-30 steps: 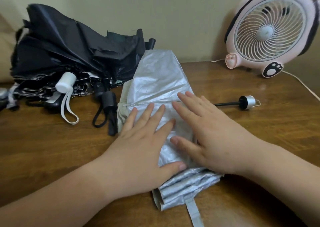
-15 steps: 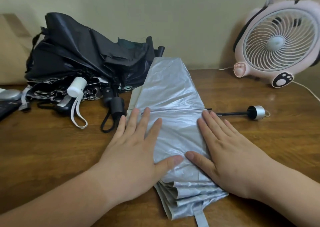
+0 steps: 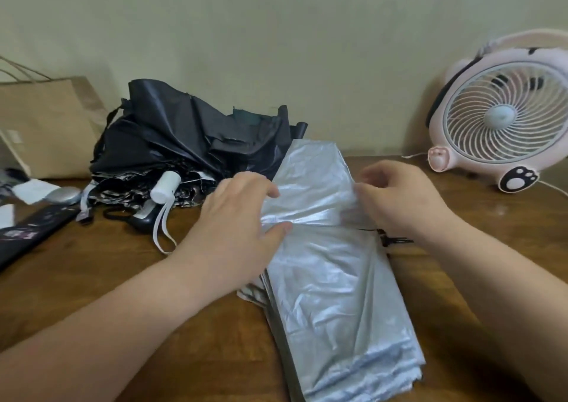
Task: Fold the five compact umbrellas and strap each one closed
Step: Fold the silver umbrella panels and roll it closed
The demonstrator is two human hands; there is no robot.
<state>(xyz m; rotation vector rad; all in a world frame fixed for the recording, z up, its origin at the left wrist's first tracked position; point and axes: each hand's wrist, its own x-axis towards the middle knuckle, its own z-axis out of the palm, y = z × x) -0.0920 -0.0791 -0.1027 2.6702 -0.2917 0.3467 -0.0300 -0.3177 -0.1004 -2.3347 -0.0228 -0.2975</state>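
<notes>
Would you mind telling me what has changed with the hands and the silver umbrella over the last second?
Both hands left their flat press on the silver umbrella and moved away from the person to its middle crease: the left hand now pinches the left edge, the right hand, blurred, curls round the right edge. The umbrella still lies on the table; the black umbrella pile and fan stayed put.

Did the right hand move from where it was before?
Yes. The right hand slid away from the person, toward the wall, now about level with the base of the pink round fan, pinching the crinkly silver umbrella fabric.
</notes>
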